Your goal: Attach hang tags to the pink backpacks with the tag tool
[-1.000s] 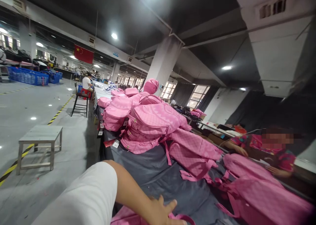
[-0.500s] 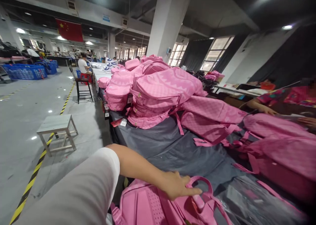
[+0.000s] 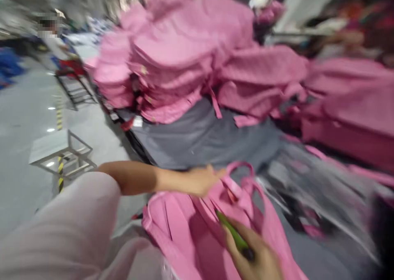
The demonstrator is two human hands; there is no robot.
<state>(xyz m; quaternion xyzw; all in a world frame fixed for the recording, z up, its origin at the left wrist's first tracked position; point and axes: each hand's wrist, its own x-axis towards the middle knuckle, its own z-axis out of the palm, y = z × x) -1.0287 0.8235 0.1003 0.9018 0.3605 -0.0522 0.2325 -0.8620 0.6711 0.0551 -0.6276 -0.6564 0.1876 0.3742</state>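
A pink backpack (image 3: 178, 222) lies in front of me at the table's near edge, its top handle (image 3: 243, 165) standing up in a loop. My left hand (image 3: 200, 183) rests on the top of this backpack beside the handle, its blurred fingers stretched out toward the loop. Low in the view, my right hand (image 3: 258, 255) is closed around a slim green tool (image 3: 232, 231) with a dark end; blur hides its exact kind. The tool's far tip is over the backpack's pink fabric. I cannot tell whether it touches.
Several pink backpacks (image 3: 184, 38) are piled on the dark table cover (image 3: 203, 136), with more (image 3: 353, 103) along the right. Clear plastic bags (image 3: 308, 185) lie right of my backpack. A stool (image 3: 52, 149) and a black chair (image 3: 74, 87) stand left. A person (image 3: 53, 42) sits beyond.
My right hand has come into view from below with the green tool. My head view has tilted down, and my left hand remains on the backpack near its handle.
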